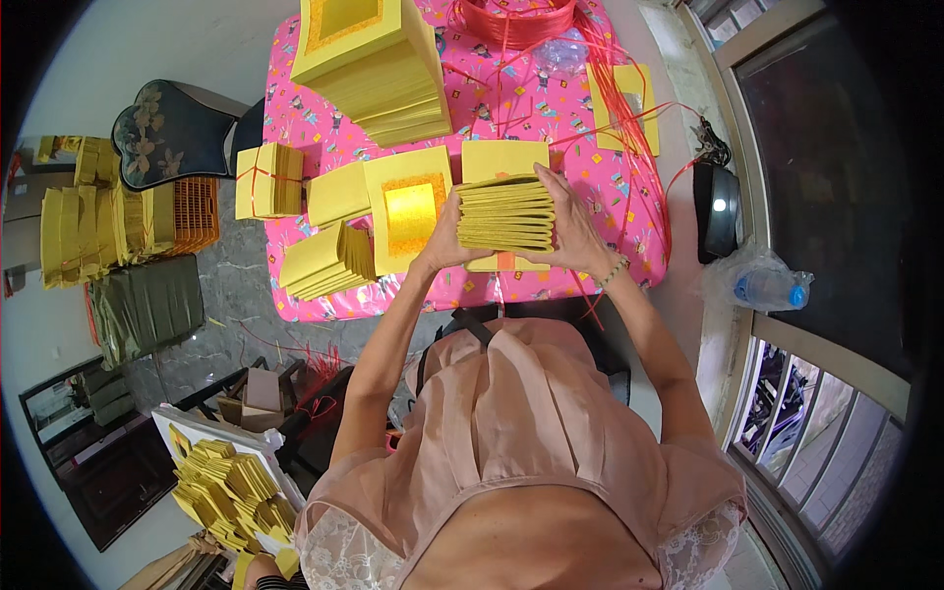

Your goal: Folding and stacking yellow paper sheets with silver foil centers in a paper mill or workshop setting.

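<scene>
My left hand (445,236) and my right hand (582,231) grip the two sides of a stack of folded yellow paper (505,216), its folded edges facing me. The stack is over a flat yellow sheet (504,157), and a bit of red strip (505,262) shows below it. Left of my left hand lies a yellow sheet with a gold and orange square (409,211). Beside that sheet are a fanned stack of folded paper (327,262) and a plain yellow piece (337,193). Farther left, a bundle (270,182) is tied with red string.
The table has a pink patterned cover (315,307). At the back stand a tall yellow paper stack (379,84) and a red plastic string coil (519,25), with strands trailing down the right side. A chair (167,136) is at left; a plastic bottle (772,290) lies by the window.
</scene>
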A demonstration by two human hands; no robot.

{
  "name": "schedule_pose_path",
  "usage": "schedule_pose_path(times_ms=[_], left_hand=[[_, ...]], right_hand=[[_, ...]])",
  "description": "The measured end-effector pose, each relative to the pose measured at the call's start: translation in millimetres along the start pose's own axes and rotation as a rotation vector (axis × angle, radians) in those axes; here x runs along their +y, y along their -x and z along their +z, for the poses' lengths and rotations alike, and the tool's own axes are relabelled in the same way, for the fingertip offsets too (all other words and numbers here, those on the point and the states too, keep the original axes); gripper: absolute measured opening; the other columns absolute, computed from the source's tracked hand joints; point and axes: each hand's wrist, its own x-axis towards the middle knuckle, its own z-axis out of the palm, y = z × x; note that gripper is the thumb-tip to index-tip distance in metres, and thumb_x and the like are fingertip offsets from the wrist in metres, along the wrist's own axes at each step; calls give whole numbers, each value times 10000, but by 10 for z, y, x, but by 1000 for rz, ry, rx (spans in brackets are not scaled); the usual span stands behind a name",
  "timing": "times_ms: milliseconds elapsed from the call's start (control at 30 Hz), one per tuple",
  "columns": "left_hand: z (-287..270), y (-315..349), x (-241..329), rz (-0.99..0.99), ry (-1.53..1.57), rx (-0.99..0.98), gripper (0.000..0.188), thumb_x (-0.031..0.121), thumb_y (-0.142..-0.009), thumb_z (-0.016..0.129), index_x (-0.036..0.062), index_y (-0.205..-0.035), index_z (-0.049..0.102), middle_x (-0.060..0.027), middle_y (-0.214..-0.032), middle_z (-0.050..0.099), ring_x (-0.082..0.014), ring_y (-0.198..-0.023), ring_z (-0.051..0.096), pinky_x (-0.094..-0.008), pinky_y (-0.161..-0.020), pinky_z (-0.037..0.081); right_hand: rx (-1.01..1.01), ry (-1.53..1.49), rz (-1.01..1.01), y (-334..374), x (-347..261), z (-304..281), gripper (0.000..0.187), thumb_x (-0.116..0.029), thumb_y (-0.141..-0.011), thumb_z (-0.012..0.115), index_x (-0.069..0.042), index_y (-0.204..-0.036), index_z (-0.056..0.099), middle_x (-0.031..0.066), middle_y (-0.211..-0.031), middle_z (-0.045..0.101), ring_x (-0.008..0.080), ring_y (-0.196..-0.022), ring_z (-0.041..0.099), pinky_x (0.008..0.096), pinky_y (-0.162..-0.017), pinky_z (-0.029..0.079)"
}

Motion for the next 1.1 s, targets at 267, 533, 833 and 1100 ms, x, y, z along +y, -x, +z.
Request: schedule_pose_path(times_ms=[267, 533, 833, 1100], left_hand=[[-24, -6, 52, 72, -98, 2, 957, 273, -530, 907, 61, -1318, 405, -135, -1241, 497, -332, -1189, 479, -435, -1020, 366], [-14, -46, 7, 24, 46, -2, 899, 282, -552, 906, 53, -1290, 447, -137, -1203, 541, -314, -1158, 520, -420, -1013, 385], [-53, -267, 385, -195, 280, -37, 821, 309, -672, 886, 24, -1306, 448, -149, -1235, 600, -231, -1124, 605, -381, -979, 478], [180, -261, 448, -652, 451, 142, 902, 445, -767, 809, -84, -1327, 340, -220, -1215, 575, -276, -1142, 586, -372, -982, 473]], right_hand=[[-99, 147, -39, -57, -98, -155, 1154, -330, -577, 910, -110, -1494, 244, 163, -1535, 243, 369, -1402, 297, 496, -1154, 279], [55, -80, -11, 1, -22, 26, 1175, -251, -612, 905, -77, -1519, 178, 187, -1555, 203, 346, -1432, 264, 473, -1155, 288], [105, -494, 313, -160, -5, -79, 1028, -200, -757, 826, -10, -1514, 156, 168, -1453, 370, 267, -1333, 408, 407, -1113, 350], [111, -799, 758, -91, 269, 246, 773, -423, -916, 648, 34, -1455, 334, 164, -1355, 503, 235, -1234, 500, 344, -1023, 413]])
